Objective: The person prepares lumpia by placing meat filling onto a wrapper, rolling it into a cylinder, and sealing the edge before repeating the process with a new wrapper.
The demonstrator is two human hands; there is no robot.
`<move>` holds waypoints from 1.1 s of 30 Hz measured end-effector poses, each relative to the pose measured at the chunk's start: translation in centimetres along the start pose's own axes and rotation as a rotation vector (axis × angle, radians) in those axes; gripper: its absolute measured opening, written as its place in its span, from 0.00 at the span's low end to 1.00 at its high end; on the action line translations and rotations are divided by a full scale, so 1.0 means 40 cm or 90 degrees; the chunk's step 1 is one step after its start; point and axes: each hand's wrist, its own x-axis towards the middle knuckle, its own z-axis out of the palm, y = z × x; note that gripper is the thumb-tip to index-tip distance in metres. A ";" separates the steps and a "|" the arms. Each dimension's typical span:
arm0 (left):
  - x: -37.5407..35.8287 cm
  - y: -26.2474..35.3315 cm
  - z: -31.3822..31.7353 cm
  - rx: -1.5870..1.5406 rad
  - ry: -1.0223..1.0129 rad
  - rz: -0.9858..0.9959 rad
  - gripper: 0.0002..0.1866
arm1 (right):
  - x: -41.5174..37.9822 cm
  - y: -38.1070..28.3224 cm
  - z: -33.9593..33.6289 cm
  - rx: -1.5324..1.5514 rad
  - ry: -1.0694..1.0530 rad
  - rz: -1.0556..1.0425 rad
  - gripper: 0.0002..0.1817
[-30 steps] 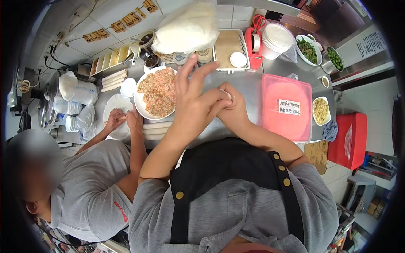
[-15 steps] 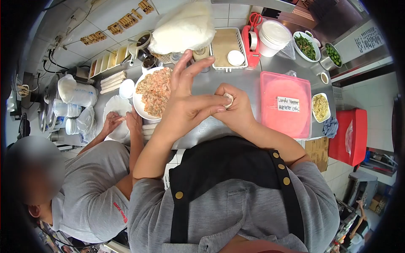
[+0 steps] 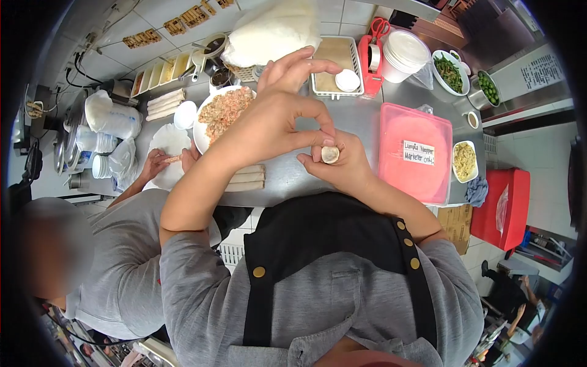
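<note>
A small, pale round piece (image 3: 330,155), with a whitish rim, sits in my right hand (image 3: 347,160), whose fingers are curled around it. Just above it, my left hand (image 3: 287,116) has thumb and index fingertip pinched together while its other fingers stretch out. Whatever is between those fingertips is too small to tell. Behind my left forearm lie a white bowl of pinkish minced filling (image 3: 224,111) and several pale rolls (image 3: 247,177).
At the left, a co-worker's hands (image 3: 156,163) hold a small strip of filling over a white wrapper (image 3: 168,137). On the right are a pink lidded box (image 3: 400,177) and a dish of yellowish shreds (image 3: 466,160). Behind stands a white basket (image 3: 361,56).
My left hand has risen and arched, with its outer fingers now pointing right. The round piece shows more fully in my right hand. More of the pale rolls are visible.
</note>
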 end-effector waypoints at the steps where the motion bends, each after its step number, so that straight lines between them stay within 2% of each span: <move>1: 0.002 0.005 -0.006 -0.001 -0.002 0.000 0.09 | 0.000 0.000 0.001 0.009 0.000 0.003 0.11; 4: 0.007 0.037 -0.023 0.056 -0.050 0.017 0.07 | 0.002 -0.003 0.004 -0.006 -0.019 0.002 0.09; 6: 0.009 0.073 -0.025 0.213 -0.066 0.071 0.07 | 0.010 -0.003 0.007 -0.009 -0.016 -0.049 0.09; 7: 0.002 0.087 -0.017 0.212 -0.067 0.071 0.07 | 0.011 -0.002 0.009 -0.012 -0.015 -0.100 0.10; 9: -0.010 0.106 -0.001 0.333 -0.025 0.135 0.09 | 0.010 0.001 0.010 0.016 0.000 -0.086 0.10; 10: -0.016 0.094 -0.008 0.333 -0.025 0.137 0.09 | 0.012 0.002 0.008 0.043 0.015 -0.074 0.10; 12: -0.035 0.060 -0.022 0.090 0.068 0.038 0.09 | 0.013 0.000 -0.007 0.067 0.035 -0.036 0.11; 13: -0.039 0.060 -0.009 0.087 0.065 0.042 0.09 | 0.012 -0.001 -0.013 0.092 0.053 0.004 0.11; 14: -0.046 0.068 0.008 0.098 0.117 0.038 0.09 | 0.013 -0.003 -0.016 0.090 0.057 0.004 0.11; 15: -0.053 0.069 0.026 0.109 0.170 0.031 0.10 | 0.013 -0.005 -0.017 0.079 0.068 -0.021 0.12; 18: -0.071 0.031 0.080 0.130 0.199 0.076 0.13 | 0.016 -0.001 -0.017 0.063 0.085 -0.038 0.13; 20: -0.082 0.013 0.095 0.153 0.200 0.074 0.12 | 0.018 -0.002 -0.011 0.060 0.093 -0.029 0.13; 22: -0.086 0.008 0.096 0.176 0.202 0.074 0.12 | 0.021 -0.009 -0.010 -0.016 0.108 -0.074 0.13; 24: -0.087 0.007 0.094 0.239 0.194 0.109 0.09 | 0.020 -0.004 -0.007 -0.029 0.096 -0.061 0.13; 26: -0.082 0.005 0.084 0.217 0.188 0.111 0.10 | 0.029 0.009 -0.007 -0.043 0.082 -0.049 0.12; 28: -0.077 -0.021 0.084 0.193 0.185 0.113 0.11 | 0.046 0.025 -0.011 -0.078 0.075 -0.150 0.12; 29: -0.080 -0.062 0.101 -0.098 0.214 0.042 0.17 | 0.052 0.015 -0.009 -0.082 0.069 -0.151 0.12; 30: -0.089 -0.097 0.127 -0.391 0.236 -0.027 0.24 | 0.059 -0.002 -0.004 0.016 0.105 -0.104 0.13; 31: -0.105 -0.125 0.164 -0.394 0.243 -0.024 0.24 | 0.063 -0.013 -0.006 0.112 0.143 -0.057 0.13; 32: -0.122 -0.156 0.208 -0.531 0.194 -0.098 0.32 | 0.069 -0.015 -0.018 0.104 0.141 -0.058 0.13; 33: -0.129 -0.181 0.241 -0.666 0.140 -0.170 0.41 | 0.082 -0.017 -0.033 0.200 0.171 -0.074 0.14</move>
